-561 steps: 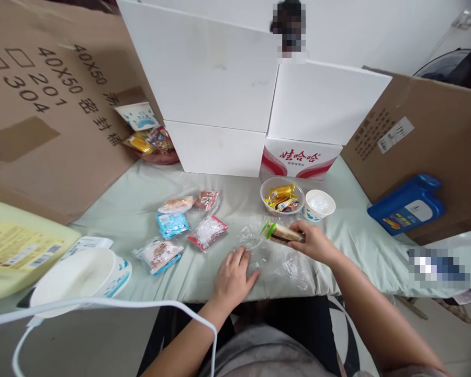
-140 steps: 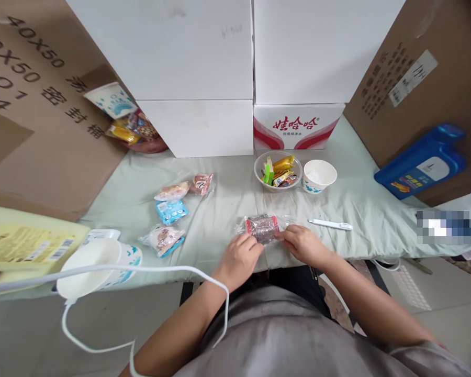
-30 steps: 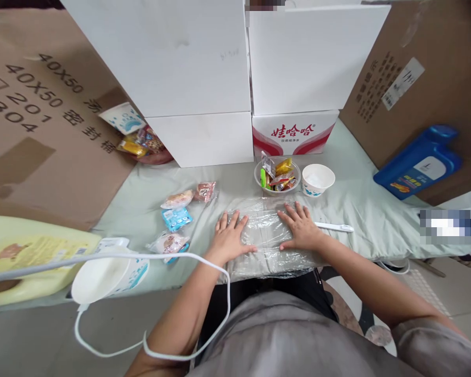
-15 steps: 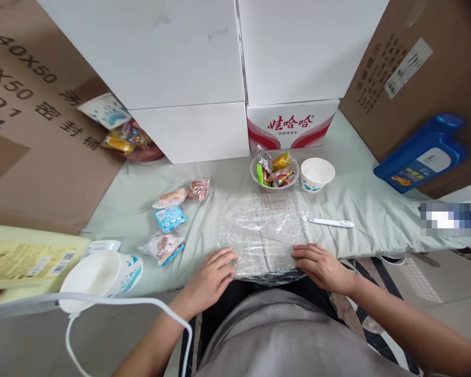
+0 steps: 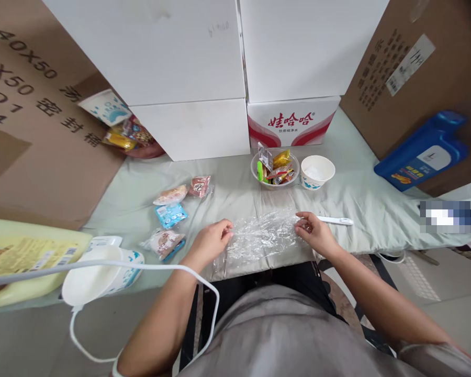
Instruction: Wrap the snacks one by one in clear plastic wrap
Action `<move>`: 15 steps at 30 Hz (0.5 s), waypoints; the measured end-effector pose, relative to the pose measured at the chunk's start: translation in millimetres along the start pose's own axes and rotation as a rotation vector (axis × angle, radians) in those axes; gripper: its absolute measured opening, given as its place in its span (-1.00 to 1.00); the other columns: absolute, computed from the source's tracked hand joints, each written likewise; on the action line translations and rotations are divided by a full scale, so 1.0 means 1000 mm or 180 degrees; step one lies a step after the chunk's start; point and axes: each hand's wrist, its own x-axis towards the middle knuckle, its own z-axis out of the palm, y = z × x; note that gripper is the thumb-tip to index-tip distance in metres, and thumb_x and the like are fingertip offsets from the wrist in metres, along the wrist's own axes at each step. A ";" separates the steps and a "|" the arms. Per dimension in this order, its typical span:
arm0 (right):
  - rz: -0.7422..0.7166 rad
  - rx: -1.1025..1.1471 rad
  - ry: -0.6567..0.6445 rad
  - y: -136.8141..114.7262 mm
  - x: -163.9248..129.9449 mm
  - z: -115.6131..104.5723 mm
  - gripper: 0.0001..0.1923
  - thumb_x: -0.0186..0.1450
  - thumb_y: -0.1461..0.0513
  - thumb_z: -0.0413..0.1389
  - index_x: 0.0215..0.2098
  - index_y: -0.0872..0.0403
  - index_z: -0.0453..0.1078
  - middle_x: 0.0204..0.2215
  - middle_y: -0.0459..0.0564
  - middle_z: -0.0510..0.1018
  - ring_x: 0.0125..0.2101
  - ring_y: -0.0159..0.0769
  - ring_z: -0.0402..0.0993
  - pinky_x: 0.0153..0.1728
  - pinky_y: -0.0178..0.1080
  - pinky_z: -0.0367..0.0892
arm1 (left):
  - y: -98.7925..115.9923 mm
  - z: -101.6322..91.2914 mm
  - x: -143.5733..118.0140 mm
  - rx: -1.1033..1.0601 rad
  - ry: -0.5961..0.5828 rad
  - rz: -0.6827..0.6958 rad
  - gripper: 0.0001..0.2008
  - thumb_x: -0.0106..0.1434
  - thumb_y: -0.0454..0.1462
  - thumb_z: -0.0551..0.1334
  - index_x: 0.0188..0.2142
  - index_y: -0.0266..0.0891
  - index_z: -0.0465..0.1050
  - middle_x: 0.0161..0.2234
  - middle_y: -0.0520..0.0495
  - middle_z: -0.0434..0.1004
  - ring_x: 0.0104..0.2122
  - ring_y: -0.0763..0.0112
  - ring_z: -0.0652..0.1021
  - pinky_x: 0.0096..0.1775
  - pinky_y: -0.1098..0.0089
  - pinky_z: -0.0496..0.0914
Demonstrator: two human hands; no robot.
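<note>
A crinkled sheet of clear plastic film [image 5: 265, 235] lies over the front of the pale green cloth. My left hand [image 5: 210, 243] is closed in a pinch at its left edge. At the opposite edge, my right hand [image 5: 317, 233] pinches the film with curled fingers. Just beyond the right fingertips is a slim white pen-like tool [image 5: 337, 220], its left end hidden by the hand. Left of the film are several wrapped snacks, among them a blue packet [image 5: 170, 215] and a red-brown one [image 5: 199, 186].
Behind the film stand a clear bowl [image 5: 255, 170] of snacks and a paper cup [image 5: 317, 180]. White boxes [image 5: 208, 125] rise at the back. A blue bottle [image 5: 412, 157] leans at right. At left are a yellow jug [image 5: 19, 243], a larger paper cup [image 5: 127, 272] and a white cable [image 5: 157, 266].
Both hands have gone from resting flat on the film to pinching its side edges. The film's near edge has moved up from my lap onto the cloth and is more bunched.
</note>
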 end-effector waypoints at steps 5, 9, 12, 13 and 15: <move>0.0101 -0.0556 0.0220 -0.006 0.017 0.009 -0.65 0.29 0.13 0.00 -0.01 0.09 0.34 -0.44 -0.05 0.58 -0.45 -0.26 0.51 -0.34 -0.21 0.39 | -0.003 0.009 0.007 0.0395 0.0096 -0.0205 -0.79 0.22 -0.30 0.16 -0.13 -0.14 0.42 -0.29 -0.01 0.60 -0.27 0.29 0.57 -0.25 0.36 0.36; -0.0079 -0.1306 0.0245 -0.007 0.022 0.016 -0.66 0.34 0.19 -0.08 0.01 0.09 0.36 -0.34 0.04 0.61 -0.34 -0.16 0.55 -0.28 -0.17 0.39 | -0.007 0.010 0.006 0.0455 0.0176 -0.0461 -0.81 0.26 -0.29 0.15 -0.12 -0.15 0.42 -0.27 -0.03 0.60 -0.27 0.28 0.57 -0.25 0.35 0.34; -0.0092 -0.1717 0.0212 -0.009 0.025 0.020 -0.65 0.36 0.19 -0.10 0.03 0.11 0.35 -0.24 0.12 0.61 -0.27 -0.09 0.55 -0.24 -0.13 0.38 | -0.011 0.009 0.006 0.0497 0.0157 -0.0618 -0.80 0.27 -0.27 0.15 -0.11 -0.16 0.42 -0.26 -0.05 0.61 -0.25 0.24 0.57 -0.25 0.33 0.34; -0.0072 -0.1809 0.0189 -0.010 0.025 0.021 -0.65 0.37 0.19 -0.11 0.03 0.11 0.35 -0.22 0.13 0.61 -0.27 -0.08 0.55 -0.25 -0.13 0.38 | -0.012 0.009 0.005 0.0509 0.0133 -0.0647 -0.80 0.27 -0.27 0.15 -0.11 -0.16 0.42 -0.26 -0.05 0.60 -0.24 0.22 0.57 -0.25 0.32 0.35; -0.0046 -0.1946 0.0158 -0.012 0.025 0.023 -0.65 0.38 0.19 -0.12 0.04 0.11 0.34 -0.20 0.13 0.61 -0.27 -0.07 0.56 -0.28 -0.13 0.38 | -0.012 0.008 0.002 0.0605 0.0164 -0.0664 -0.80 0.27 -0.28 0.15 -0.12 -0.18 0.42 -0.26 -0.08 0.59 -0.24 0.17 0.57 -0.26 0.28 0.36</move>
